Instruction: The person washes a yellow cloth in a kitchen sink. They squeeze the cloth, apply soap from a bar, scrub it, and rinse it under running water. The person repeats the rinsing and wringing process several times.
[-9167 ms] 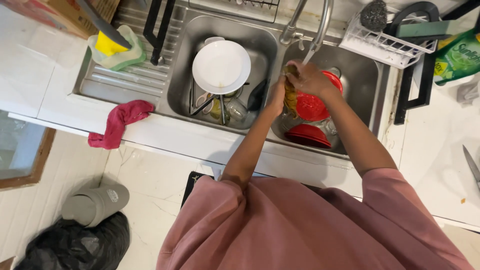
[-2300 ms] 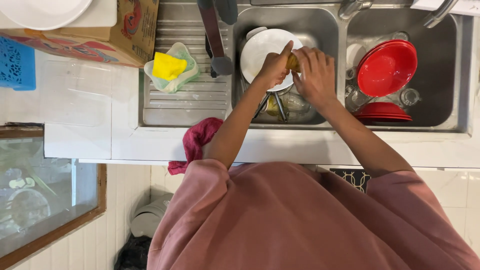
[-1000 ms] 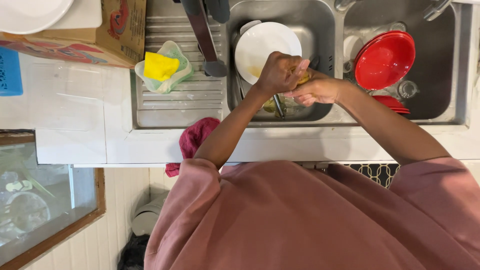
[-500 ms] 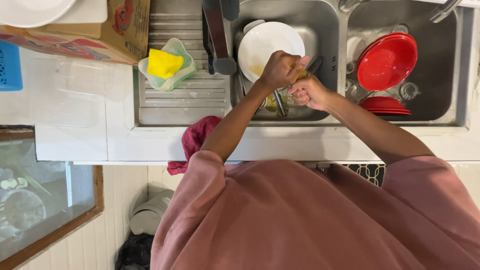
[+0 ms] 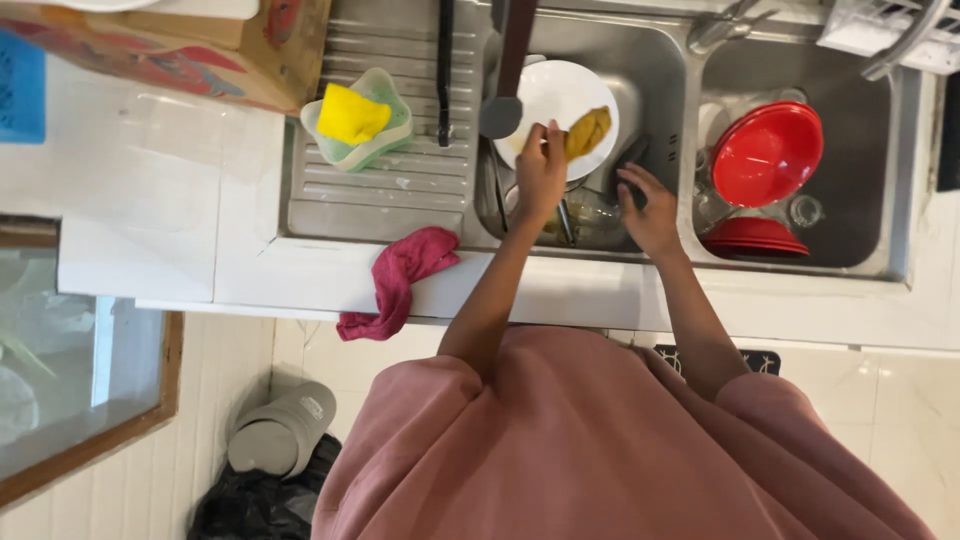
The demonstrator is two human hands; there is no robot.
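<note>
Left hand (image 5: 541, 172) is gripping the near rim of a round white plate (image 5: 545, 100) lying in the left steel sink basin (image 5: 655, 75); a yellow-brown scrubbing sponge (image 5: 587, 130) is resting on the plate. Right hand (image 5: 648, 205), fingers loosely spread, is reaching among dishes beside it. A red bowl (image 5: 766, 152) is sitting in the right basin.

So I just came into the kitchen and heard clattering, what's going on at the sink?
A person in a pink top stands at a double sink. The left hand rests on the rim of a white plate in the left basin, where a yellow-brown scrubber lies on the plate. The right hand reaches among the other dishes beside it. Red bowls sit in the right basin, and a pink cloth hangs over the counter edge.
</note>
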